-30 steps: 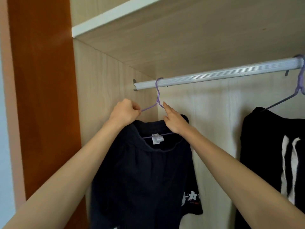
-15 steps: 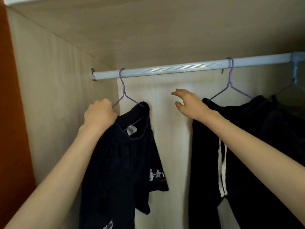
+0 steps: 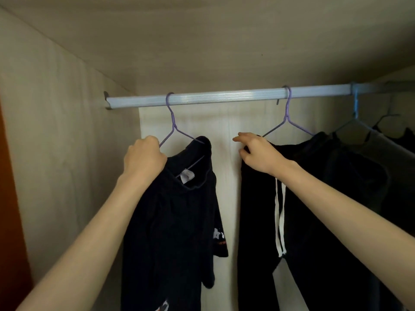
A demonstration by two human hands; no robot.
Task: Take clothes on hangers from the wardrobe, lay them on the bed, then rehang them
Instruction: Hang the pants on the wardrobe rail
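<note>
Your left hand (image 3: 143, 158) grips the left hanger (image 3: 173, 122) at its shoulder. Your right hand (image 3: 258, 153), grip unclear, touches the drawstring garment (image 3: 314, 198); its hanger (image 3: 288, 115) is just above and right.

Pale wood-grain wardrobe walls (image 3: 62, 142), silver rail (image 3: 224, 98) beneath the top board (image 3: 202, 41), orange-brown panel (image 3: 9, 221) at left.

A purple hanger (image 3: 173, 124), a black T-shirt (image 3: 175, 221) marked with white-and-orange print (image 3: 219, 238), and white drawstrings (image 3: 279, 221) on a black garment (image 3: 318, 221) are seen.
</note>
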